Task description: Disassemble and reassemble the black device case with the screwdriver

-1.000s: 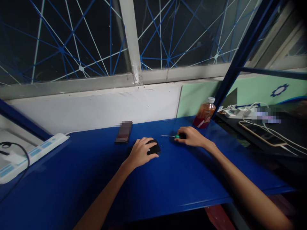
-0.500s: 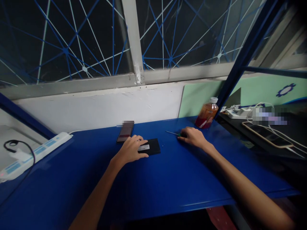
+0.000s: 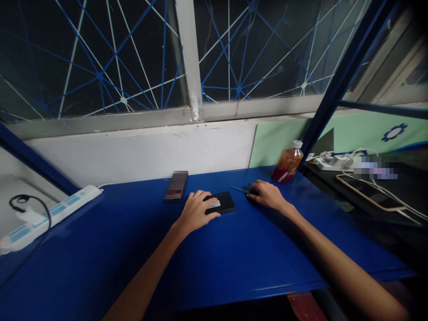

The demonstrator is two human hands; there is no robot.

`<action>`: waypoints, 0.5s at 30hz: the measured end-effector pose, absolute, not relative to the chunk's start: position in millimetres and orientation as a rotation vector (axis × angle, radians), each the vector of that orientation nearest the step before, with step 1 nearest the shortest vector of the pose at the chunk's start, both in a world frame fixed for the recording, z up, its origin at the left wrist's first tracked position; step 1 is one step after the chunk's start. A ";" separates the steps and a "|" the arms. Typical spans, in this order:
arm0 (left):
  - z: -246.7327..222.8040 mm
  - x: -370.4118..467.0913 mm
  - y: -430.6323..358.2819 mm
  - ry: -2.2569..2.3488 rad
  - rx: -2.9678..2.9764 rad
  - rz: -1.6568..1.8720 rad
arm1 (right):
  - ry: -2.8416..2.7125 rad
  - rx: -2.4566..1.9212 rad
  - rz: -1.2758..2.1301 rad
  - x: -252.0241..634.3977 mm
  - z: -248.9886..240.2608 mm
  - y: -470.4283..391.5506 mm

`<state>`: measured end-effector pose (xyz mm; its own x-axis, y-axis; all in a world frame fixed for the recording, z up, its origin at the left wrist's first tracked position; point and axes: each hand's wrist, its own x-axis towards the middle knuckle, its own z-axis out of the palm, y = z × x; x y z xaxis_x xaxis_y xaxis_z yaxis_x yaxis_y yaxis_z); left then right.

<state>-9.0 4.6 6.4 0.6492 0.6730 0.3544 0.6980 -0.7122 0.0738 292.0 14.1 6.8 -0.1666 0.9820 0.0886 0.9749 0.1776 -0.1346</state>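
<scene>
A flat black box [image 3: 227, 202] with a white label lies on the blue table [image 3: 214, 254]. My left hand [image 3: 197, 210] grips its left part, fingers over the top edge and thumb along the near side. To the right, my right hand [image 3: 265, 195] is closed around the green handle of a thin screwdriver [image 3: 238, 189], whose shaft points left above the box. The hand rests low at the tabletop. A dark phone [image 3: 176, 186] lies behind and left of my left hand.
A bottle of orange-red drink [image 3: 288, 163] stands at the back right. On the left lies a white power strip [image 3: 53, 217] with a black cable. A dark surface at the right holds cables and a light-framed phone [image 3: 369, 192]. A wall and windows rise behind.
The black box and my left hand have shifted right, nearer to the screwdriver. My right hand keeps its hold and has hardly moved. The view has shifted slightly.
</scene>
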 end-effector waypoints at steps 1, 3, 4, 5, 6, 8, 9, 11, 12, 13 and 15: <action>6.2 -6.2 3.5 -1.163 -2.785 -0.555 | -2.288 -1.922 0.072 291.8 6.9 14.2; 6.9 -2.8 2.0 -1.169 -2.782 -0.551 | -2.289 -1.928 0.058 290.2 6.9 13.7; 7.6 -2.3 1.7 -1.170 -2.786 -0.546 | -2.288 -1.930 0.036 288.5 6.9 13.0; 8.3 -2.7 1.7 -1.172 -2.792 -0.543 | -2.287 -1.936 0.007 286.2 6.7 12.2; 8.9 -4.0 2.0 -1.172 -2.798 -0.540 | -2.284 -1.943 -0.027 283.5 6.4 11.1; 9.2 -8.5 3.5 -1.175 -2.807 -0.542 | -2.280 -1.955 -0.096 277.5 4.8 9.0; 8.8 -11.2 4.6 -1.178 -2.809 -0.547 | -2.280 -1.955 -0.125 274.6 3.6 8.2; 7.4 -16.7 7.2 -1.178 -2.816 -0.555 | -2.277 -1.944 -0.173 270.3 0.4 7.5; 6.5 -18.8 8.6 -1.176 -2.820 -0.558 | -2.274 -1.939 -0.187 269.1 -1.4 7.7; 5.7 -20.5 10.0 -1.172 -2.825 -0.557 | -2.270 -1.934 -0.196 268.7 -3.2 8.2; 5.0 -21.7 12.2 -1.165 -2.829 -0.543 | -2.259 -1.920 -0.207 269.3 -6.3 9.7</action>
<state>-21.7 12.2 5.0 0.6579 0.6765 0.3311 0.6884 -0.7184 0.1000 269.3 9.7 -6.3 -0.1565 0.9634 0.2176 0.9869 0.1613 -0.0042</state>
